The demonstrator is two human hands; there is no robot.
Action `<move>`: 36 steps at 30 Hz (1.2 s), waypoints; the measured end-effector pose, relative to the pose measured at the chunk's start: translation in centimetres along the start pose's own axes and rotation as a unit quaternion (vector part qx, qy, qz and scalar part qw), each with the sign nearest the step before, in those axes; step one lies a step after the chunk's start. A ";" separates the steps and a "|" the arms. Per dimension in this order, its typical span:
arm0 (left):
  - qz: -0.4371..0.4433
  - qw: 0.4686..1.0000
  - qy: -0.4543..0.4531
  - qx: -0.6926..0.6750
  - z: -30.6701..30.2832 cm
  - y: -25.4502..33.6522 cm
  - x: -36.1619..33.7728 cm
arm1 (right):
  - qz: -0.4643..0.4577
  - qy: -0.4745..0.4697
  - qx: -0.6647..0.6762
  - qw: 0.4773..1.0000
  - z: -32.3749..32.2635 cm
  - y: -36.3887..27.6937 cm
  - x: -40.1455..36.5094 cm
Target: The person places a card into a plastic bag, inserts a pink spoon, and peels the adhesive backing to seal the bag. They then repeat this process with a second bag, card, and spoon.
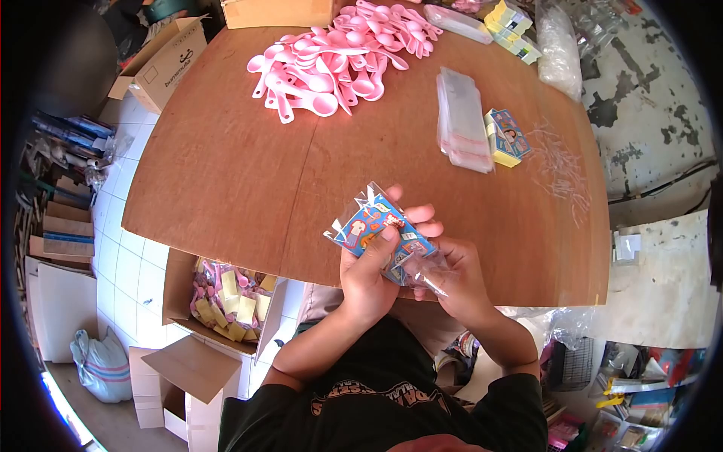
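A blue printed card in a clear plastic bag (369, 226) is held above the front edge of the table. My left hand (367, 282) is closed around it, thumb across the printed face and fingertips showing behind. At the bag's lower right end, my right hand (461, 282) pinches the loose clear plastic; some of its fingers are hidden. Beyond my hands lies a stack of flat clear bags (461, 120). Touching its right side is a small pile of blue printed cards with yellow edges (508, 138). Thin clear strips (561, 169) are scattered further right.
A heap of pink plastic spoons (331, 60) covers the back of the wooden table (226, 166). Yellow packs (512, 30) and a plastic roll (559, 53) sit at the back right. Below the left front edge stands a carton (178, 290) of bagged pink and yellow items.
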State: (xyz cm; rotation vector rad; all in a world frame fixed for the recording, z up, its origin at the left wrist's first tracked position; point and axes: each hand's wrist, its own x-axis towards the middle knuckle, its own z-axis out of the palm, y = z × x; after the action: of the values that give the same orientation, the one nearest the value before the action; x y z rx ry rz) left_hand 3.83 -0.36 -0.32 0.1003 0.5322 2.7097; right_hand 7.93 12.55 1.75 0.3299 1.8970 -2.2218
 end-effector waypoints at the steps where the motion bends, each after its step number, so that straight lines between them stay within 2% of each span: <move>1: 0.000 1.000 0.000 0.000 0.0 -0.1 0.0 | 0.000 0.000 0.000 1.000 0.0 0.0 0.0; 7: 0.017 1.000 0.003 0.017 0.3 -0.2 -0.1 | -0.010 -0.018 0.026 0.999 -0.3 0.3 -0.1; 9: -0.017 0.999 -0.039 0.024 0.0 -0.3 0.0 | -0.059 0.022 -0.031 0.998 -0.1 0.7 -0.1; 10: -0.031 0.998 -0.021 0.041 0.1 -0.4 -0.2 | -0.059 0.022 -0.031 0.998 -0.2 1.0 0.1; 12: -0.034 0.999 -0.013 0.038 -0.2 -0.6 -0.4 | -0.256 0.057 -0.169 0.950 -0.2 1.4 0.8; 13: -0.037 0.999 -0.006 0.034 -0.3 -0.6 -0.4 | -0.256 0.055 -0.169 0.950 -0.1 1.1 0.9; 14: -0.037 0.999 -0.006 0.034 -0.4 -0.5 -0.3 | -0.380 0.138 -0.303 0.863 0.1 0.6 0.8; 15: -0.042 0.999 -0.018 0.006 -0.6 -0.2 0.0 | -0.486 0.215 -0.422 0.734 0.2 0.1 0.8; 16: -0.048 0.998 -0.030 -0.021 -0.7 0.2 0.3 | -0.486 0.216 -0.423 0.733 0.2 -0.1 0.7; 18: -0.057 0.996 -0.018 -0.059 -0.7 1.1 0.8 | -0.574 0.167 -0.478 0.644 -0.3 -0.4 0.4; 19: -0.065 0.993 -0.006 -0.097 -0.8 1.7 0.9 | -0.574 0.167 -0.478 0.643 -0.6 -0.5 0.0; 21: -0.036 0.990 -0.007 -0.134 -1.7 2.5 1.6 | -0.607 0.113 -0.510 0.599 -1.3 -0.8 -1.0; 23: -0.009 0.986 0.011 -0.168 -1.9 3.6 1.8 | -0.623 0.107 -0.504 0.589 -1.4 -1.4 -1.0; 26: 0.039 0.987 0.024 -0.154 -2.5 4.9 2.1 | -0.603 0.100 -0.429 0.665 -1.2 -2.6 -0.4; 27: 0.059 0.987 0.023 -0.149 -2.7 5.2 2.2 | -0.604 0.100 -0.429 0.664 -1.2 -3.1 0.5; 31: 0.071 0.988 0.035 -0.134 -3.5 5.3 2.7 | -0.497 0.124 -0.480 0.712 -1.7 -5.2 7.3; 33: 0.050 0.987 0.055 -0.140 -3.1 5.2 2.6 | -0.464 0.152 -0.495 0.719 -2.6 -5.8 12.2; 35: 0.022 0.989 0.080 -0.118 -3.1 5.1 2.6 | -0.475 0.165 -0.565 0.654 -3.6 -6.8 16.8; 36: 0.021 0.989 0.082 -0.124 -3.0 5.1 2.6 | -0.451 0.164 -0.582 0.656 -4.3 -7.1 19.4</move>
State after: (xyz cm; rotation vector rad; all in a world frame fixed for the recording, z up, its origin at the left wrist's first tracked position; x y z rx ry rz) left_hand -0.81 -4.86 -1.21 -0.1803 0.2371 2.8155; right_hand -12.46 17.77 2.01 -0.6037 3.6848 -0.5849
